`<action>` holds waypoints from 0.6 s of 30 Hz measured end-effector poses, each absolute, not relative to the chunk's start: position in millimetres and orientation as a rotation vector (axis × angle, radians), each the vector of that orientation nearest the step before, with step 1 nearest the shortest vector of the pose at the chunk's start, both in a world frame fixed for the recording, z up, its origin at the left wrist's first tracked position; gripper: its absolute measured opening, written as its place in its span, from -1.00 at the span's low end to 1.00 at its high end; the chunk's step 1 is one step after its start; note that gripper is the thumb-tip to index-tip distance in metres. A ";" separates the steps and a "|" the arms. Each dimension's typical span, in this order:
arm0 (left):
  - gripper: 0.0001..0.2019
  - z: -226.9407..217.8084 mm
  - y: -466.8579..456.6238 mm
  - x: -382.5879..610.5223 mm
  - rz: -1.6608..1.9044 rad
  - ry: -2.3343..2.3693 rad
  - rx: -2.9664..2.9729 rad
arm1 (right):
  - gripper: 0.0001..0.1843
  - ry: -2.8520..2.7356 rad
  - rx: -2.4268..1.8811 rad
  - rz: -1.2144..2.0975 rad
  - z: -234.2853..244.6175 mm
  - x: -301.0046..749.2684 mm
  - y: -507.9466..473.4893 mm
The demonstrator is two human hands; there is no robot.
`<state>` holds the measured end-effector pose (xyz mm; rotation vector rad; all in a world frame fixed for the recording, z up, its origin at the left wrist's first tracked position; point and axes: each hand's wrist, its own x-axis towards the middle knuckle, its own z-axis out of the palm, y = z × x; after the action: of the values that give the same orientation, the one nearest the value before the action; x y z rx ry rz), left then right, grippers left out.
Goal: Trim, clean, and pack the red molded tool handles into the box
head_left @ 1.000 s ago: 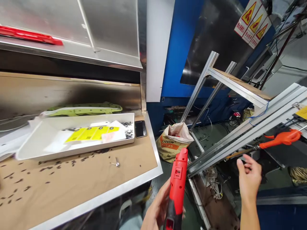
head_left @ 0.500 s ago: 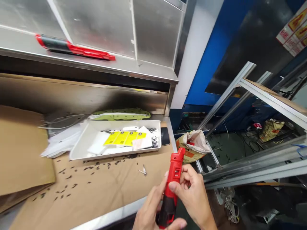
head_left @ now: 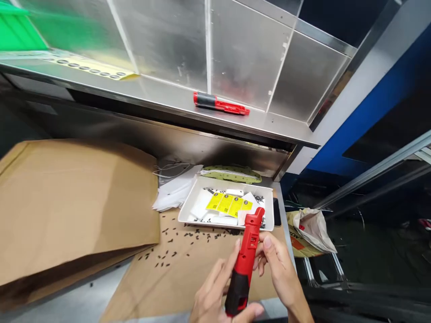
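Note:
A red and black plastic tool housing [head_left: 248, 246] stands tilted in front of me, its red end pointing up and away. My left hand [head_left: 215, 287] is wrapped round the black lower part, thumb across the front. Against the red part's right edge are the curled fingers of my right hand [head_left: 278, 264]. The right thumb lies near the forefinger, off the housing's front; what these fingers pinch, if anything, is hidden. Behind the housing is a white tray [head_left: 183, 217] with yellow label sheets [head_left: 229, 204], white pieces and small black parts.
A similar red and black housing [head_left: 220, 104] lies on the metal shelf [head_left: 161, 96]. At left stands a large cardboard box [head_left: 77, 202]. Small black pieces [head_left: 164, 258] are scattered on the cardboard-covered bench. An open sack [head_left: 313, 231] stands at right, beside metal frame bars [head_left: 377, 166].
My view has swung left, bringing the green bin and more of the cardboard box in. My right thumb has come off the front of the housing; the left hand keeps its hold.

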<state>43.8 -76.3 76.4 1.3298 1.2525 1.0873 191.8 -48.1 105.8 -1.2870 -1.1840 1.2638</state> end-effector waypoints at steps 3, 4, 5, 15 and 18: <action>-0.26 72.6 -68.8 31.0 1.130 1.288 1.430 | -0.42 -1.205 -1.271 1.294 101.4 177.5 -35.4; -0.25 70.9 -66.3 27.4 1.144 1.295 1.457 | -0.42 -1.216 -1.272 1.300 100.1 173.8 -31.7; -0.24 69.0 -63.7 24.2 1.159 1.302 1.479 | -0.42 -1.229 -1.275 1.303 98.9 170.5 -28.3; -0.01 54.4 -45.3 10.8 1.245 1.458 1.480 | -0.47 -1.282 -1.295 1.316 91.7 156.0 -7.5; 0.02 57.0 -42.6 11.5 1.262 1.504 1.518 | -0.44 -1.270 -1.287 1.359 84.1 159.5 -2.1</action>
<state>11.5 -42.6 57.0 1.5176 1.5044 1.2618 159.5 -2.1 84.1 -1.2867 -1.2696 1.3592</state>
